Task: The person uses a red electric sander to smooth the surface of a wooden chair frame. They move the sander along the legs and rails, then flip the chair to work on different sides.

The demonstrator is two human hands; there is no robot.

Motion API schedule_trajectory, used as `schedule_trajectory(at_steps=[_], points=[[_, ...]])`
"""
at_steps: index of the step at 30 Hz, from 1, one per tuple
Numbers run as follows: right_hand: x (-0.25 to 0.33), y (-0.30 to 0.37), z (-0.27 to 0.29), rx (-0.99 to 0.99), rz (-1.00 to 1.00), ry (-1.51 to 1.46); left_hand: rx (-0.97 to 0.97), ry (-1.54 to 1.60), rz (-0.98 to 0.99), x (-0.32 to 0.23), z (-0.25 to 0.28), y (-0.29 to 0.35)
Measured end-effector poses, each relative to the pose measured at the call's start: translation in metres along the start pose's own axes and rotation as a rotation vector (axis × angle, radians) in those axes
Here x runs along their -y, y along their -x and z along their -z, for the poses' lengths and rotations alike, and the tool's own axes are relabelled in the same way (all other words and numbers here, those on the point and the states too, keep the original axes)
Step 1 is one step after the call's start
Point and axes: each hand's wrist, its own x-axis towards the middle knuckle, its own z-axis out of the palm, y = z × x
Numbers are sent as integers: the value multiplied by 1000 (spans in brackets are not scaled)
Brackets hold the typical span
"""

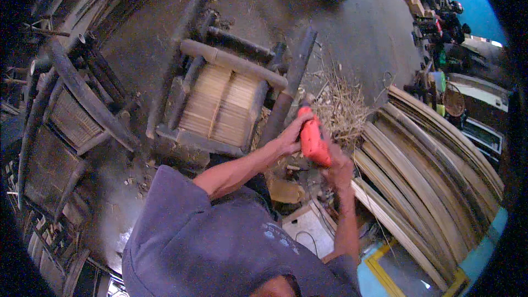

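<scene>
Both hands hold a red power tool (315, 142) whose exact kind I cannot make out. My left hand (291, 135) is closed around its front part. At the rear end, my right hand (336, 164) is wrapped round the body, slightly blurred. The tool's front end points toward the right post (279, 111) of a dark bamboo chair (234, 61). Whether the tip touches that post I cannot tell. The chair's seat (219, 104) is of pale slats set in a dark frame, in front of me and left of the tool.
Beyond the tool lies a heap of bamboo shavings (338, 96). Long curved bamboo strips (421, 170) are stacked at the right. Another dark bamboo chair (74, 113) stands at the left. A pale box (313, 225) with a cable sits by my right forearm.
</scene>
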Motion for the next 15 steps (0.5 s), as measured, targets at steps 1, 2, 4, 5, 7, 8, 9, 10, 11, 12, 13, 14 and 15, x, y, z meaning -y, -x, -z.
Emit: schedule_trajectory(at_steps=[1,2,4,5,7,8,9,10,11,12,13,14,15], points=[[6,-11,19,23,-32,-1,57,-3,-19,-1,-5,-6],[11,-16,37,43,-85,11,125,-4,-19,3,-12,-16],[6,-18,44,52,-129,-10,172,-44,-41,8,-17,-33],[-3,-17,38,42,-128,-38,154,-82,-55,10,-18,-41],[-2,-24,27,-40,-105,-94,17,-160,-121,10,-13,-53],[-9,-19,20,18,-178,-78,-34,-265,-138,14,-9,-56],[-21,-9,5,77,-248,-69,-100,-373,-153,19,-7,-52],[-28,6,-4,128,-352,-47,-154,-480,-130,30,-8,-52],[-34,-1,-20,113,-286,-192,-216,-481,-128,29,14,-57],[-36,5,-29,76,-296,-320,-234,-492,-59,33,30,-66],[-39,2,-38,40,-313,-447,-288,-518,-74,29,35,-65],[-44,-6,-51,60,-311,-440,-341,-545,-84,27,39,-63],[-48,-9,-61,90,-315,-421,-389,-555,-87,30,40,-61]])
